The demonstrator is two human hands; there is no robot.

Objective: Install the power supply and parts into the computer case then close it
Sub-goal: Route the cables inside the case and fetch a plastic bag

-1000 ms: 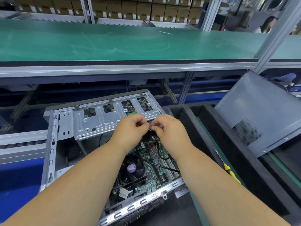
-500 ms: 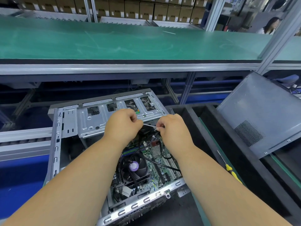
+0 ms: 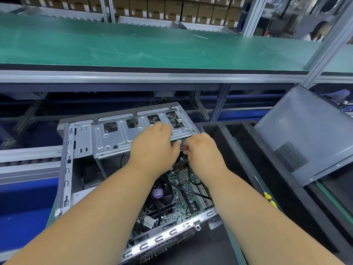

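Observation:
An open computer case [image 3: 65, 169] lies on its side in front of me, its motherboard [image 3: 183, 188] and black CPU fan [image 3: 162, 197] exposed. A silver drive cage [image 3: 112, 138] spans its far end. My left hand [image 3: 152, 150] and my right hand [image 3: 202, 152] meet just below the cage's right end, over a bundle of black cables [image 3: 191, 190]. My right hand's fingers pinch a small pale tie or connector [image 3: 182, 148] at the cables. My left hand's fingers curl beside it; what they grip is hidden.
The grey side panel [image 3: 305, 134] leans at the right over a black foam tray [image 3: 238, 159]. A yellow-handled screwdriver [image 3: 267, 197] lies on the tray's rim. A green-topped shelf [image 3: 152, 48] runs across above. A person sits at the far right.
Both hands were pulling a thin pale tie apart between them; now they have closed together again near the cage's right end. The view has shifted slightly.

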